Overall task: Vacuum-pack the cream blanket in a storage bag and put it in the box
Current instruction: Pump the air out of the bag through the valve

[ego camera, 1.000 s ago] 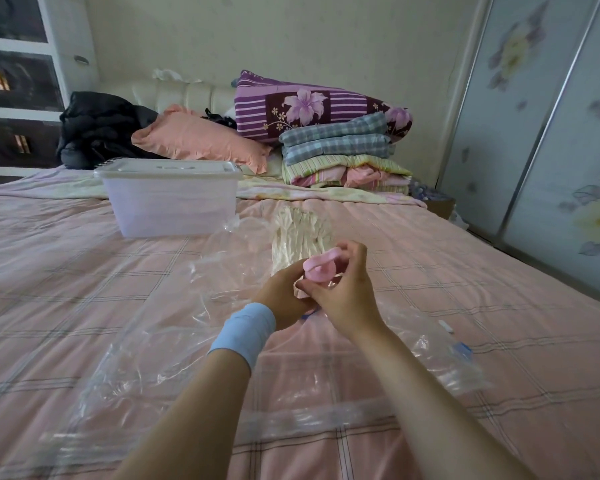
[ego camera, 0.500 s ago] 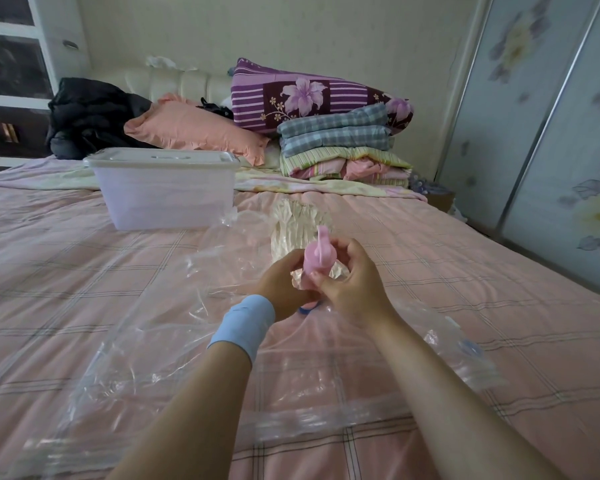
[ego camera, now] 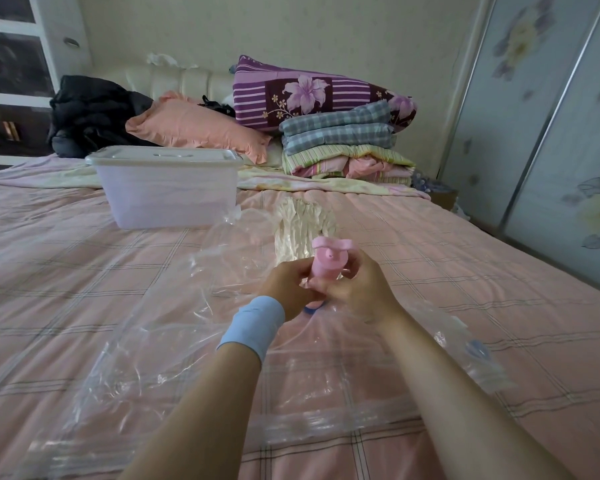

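A clear plastic storage bag (ego camera: 146, 341) lies spread across the pink checked bed. The cream blanket (ego camera: 300, 225) sits scrunched inside its far end. Both my hands meet over the bag's middle around a small pink hand pump (ego camera: 328, 259), which stands upright. My left hand (ego camera: 288, 287), with a light blue wristband, holds the pump's lower part. My right hand (ego camera: 359, 289) grips it from the right. A blue valve (ego camera: 312, 309) shows just below my hands. The translucent lidded box (ego camera: 167, 187) stands behind the bag at the left.
Folded bedding (ego camera: 340, 143) is stacked at the head of the bed under a purple flowered pillow (ego camera: 312, 95), beside a salmon pillow (ego camera: 194, 128) and a black garment (ego camera: 90, 112). Sliding wardrobe doors (ego camera: 551, 133) close off the right side.
The pink pump has turned from lying tilted between my hands to standing upright, its top now raised. My hands stay together over the bag.
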Motion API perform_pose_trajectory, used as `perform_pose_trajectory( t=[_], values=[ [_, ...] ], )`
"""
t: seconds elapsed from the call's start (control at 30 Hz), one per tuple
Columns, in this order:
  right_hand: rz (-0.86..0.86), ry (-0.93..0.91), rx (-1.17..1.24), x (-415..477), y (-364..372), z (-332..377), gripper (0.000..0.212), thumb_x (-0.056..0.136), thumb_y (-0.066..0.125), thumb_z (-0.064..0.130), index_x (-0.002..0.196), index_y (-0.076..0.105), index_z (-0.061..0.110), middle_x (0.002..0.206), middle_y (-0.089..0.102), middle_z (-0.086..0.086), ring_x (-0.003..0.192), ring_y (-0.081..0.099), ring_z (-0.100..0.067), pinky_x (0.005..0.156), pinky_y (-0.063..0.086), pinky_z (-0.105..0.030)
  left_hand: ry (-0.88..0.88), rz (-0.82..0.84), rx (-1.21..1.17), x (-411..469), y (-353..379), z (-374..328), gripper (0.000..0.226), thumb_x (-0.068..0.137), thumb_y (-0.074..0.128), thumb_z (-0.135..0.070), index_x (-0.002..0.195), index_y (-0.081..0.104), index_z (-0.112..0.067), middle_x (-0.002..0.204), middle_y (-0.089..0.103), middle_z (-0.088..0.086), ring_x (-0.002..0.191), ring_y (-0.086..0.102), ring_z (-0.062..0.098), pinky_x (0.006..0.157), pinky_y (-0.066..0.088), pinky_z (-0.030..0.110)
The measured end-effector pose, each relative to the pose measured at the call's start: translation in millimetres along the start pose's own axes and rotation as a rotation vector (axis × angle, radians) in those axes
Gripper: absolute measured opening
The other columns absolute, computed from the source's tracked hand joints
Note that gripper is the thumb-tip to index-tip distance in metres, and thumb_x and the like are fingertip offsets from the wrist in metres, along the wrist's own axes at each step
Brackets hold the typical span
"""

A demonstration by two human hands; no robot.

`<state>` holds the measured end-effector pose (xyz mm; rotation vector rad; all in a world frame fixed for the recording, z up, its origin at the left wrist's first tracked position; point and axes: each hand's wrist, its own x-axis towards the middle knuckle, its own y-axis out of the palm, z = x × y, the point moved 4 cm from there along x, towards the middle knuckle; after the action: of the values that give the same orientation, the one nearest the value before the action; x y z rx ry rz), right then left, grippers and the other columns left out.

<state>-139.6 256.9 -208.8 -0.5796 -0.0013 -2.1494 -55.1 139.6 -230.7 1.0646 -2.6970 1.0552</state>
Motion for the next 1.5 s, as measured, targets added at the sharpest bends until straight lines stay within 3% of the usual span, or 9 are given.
perform_pose_trajectory(
  t=[0.2, 0.37, 0.47, 0.7, 0.9, 1.0, 1.2, 1.37, 1.5],
  values=[
    [-0.136, 0.058, -0.122, 6, -5, -14, 0.054, 0.061, 0.098, 0.021, 0.103, 0.065, 0.027, 0.102, 0.074, 0.011, 0.097, 0.069, -0.008, 0.083, 0.057, -0.030, -0.025, -0.030, -0.092, 1, 4, 3, 0.040, 0.068, 0.077, -0.021, 0.104, 0.063, -0.030, 0.096, 0.068, -0.013, 0.089, 0.065, 0.011, 0.071, 0.058, 0.026],
    [0.026, 0.028, -0.078, 6, -12, -10, 0.043, 0.077, 0.084, 0.004, 0.109, 0.073, 0.031, 0.107, 0.076, 0.011, 0.106, 0.070, -0.008, 0.090, 0.055, -0.033, -0.016, 0.018, -0.030, 1, 3, 5, 0.026, 0.076, 0.074, -0.013, 0.082, 0.062, -0.036, 0.080, 0.065, -0.014, 0.081, 0.061, 0.011, 0.068, 0.047, 0.018],
    [0.026, 0.052, -0.104, 5, -6, -13, 0.047, 0.073, 0.089, 0.015, 0.108, 0.067, 0.037, 0.110, 0.072, 0.009, 0.105, 0.068, -0.008, 0.084, 0.056, -0.030, -0.054, -0.040, -0.064, 3, 5, 8, 0.031, 0.068, 0.082, -0.016, 0.088, 0.065, -0.032, 0.083, 0.068, -0.015, 0.088, 0.066, 0.012, 0.075, 0.052, 0.024],
    [-0.067, 0.091, -0.094, 7, -9, -19, 0.051, 0.067, 0.093, 0.026, 0.111, 0.069, 0.033, 0.100, 0.076, 0.006, 0.090, 0.072, -0.017, 0.072, 0.056, -0.035, -0.011, 0.036, -0.062, -1, 7, -1, 0.034, 0.077, 0.071, -0.011, 0.098, 0.058, -0.033, 0.089, 0.065, -0.011, 0.074, 0.061, 0.007, 0.053, 0.046, 0.008],
    [-0.067, 0.022, -0.113, 4, -1, -17, 0.053, 0.072, 0.090, 0.023, 0.117, 0.066, 0.037, 0.116, 0.067, 0.006, 0.105, 0.066, -0.008, 0.082, 0.057, -0.028, -0.039, -0.040, -0.105, 2, 6, 6, 0.026, 0.071, 0.075, -0.014, 0.084, 0.066, -0.035, 0.080, 0.070, -0.014, 0.083, 0.066, 0.011, 0.080, 0.055, 0.030],
    [-0.151, 0.052, -0.113, 5, -2, -20, 0.064, 0.062, 0.097, 0.027, 0.114, 0.062, 0.034, 0.111, 0.069, 0.011, 0.102, 0.067, -0.006, 0.081, 0.058, -0.027, -0.050, -0.082, -0.130, 1, 8, 9, 0.042, 0.062, 0.082, -0.022, 0.097, 0.063, -0.034, 0.093, 0.070, -0.014, 0.090, 0.066, 0.009, 0.082, 0.057, 0.031],
    [-0.138, 0.072, 0.056, 4, -13, -18, 0.038, 0.086, 0.076, 0.006, 0.121, 0.063, 0.017, 0.113, 0.074, 0.003, 0.106, 0.070, -0.012, 0.090, 0.059, -0.040, -0.008, -0.013, -0.174, 0, 6, 7, 0.051, 0.078, 0.069, 0.001, 0.121, 0.064, -0.025, 0.108, 0.069, -0.012, 0.104, 0.062, 0.006, 0.103, 0.048, 0.036],
    [-0.122, 0.074, 0.041, 5, -7, -11, 0.042, 0.091, 0.064, 0.035, 0.133, 0.060, 0.034, 0.116, 0.070, 0.010, 0.103, 0.068, -0.014, 0.084, 0.056, -0.038, 0.000, -0.134, -0.239, -1, -1, -6, 0.038, 0.074, 0.079, -0.005, 0.106, 0.068, -0.021, 0.093, 0.072, -0.013, 0.088, 0.066, -0.001, 0.091, 0.054, 0.029],
    [-0.098, 0.088, 0.094, 13, -16, 2, 0.049, 0.101, 0.055, 0.021, 0.145, 0.043, 0.038, 0.123, 0.065, 0.003, 0.110, 0.066, -0.016, 0.092, 0.056, -0.036, 0.030, -0.172, -0.264, 2, -8, -38, 0.039, 0.070, 0.085, -0.029, 0.102, 0.063, -0.024, 0.089, 0.070, -0.012, 0.076, 0.066, -0.002, 0.065, 0.058, 0.021]
  ],
)
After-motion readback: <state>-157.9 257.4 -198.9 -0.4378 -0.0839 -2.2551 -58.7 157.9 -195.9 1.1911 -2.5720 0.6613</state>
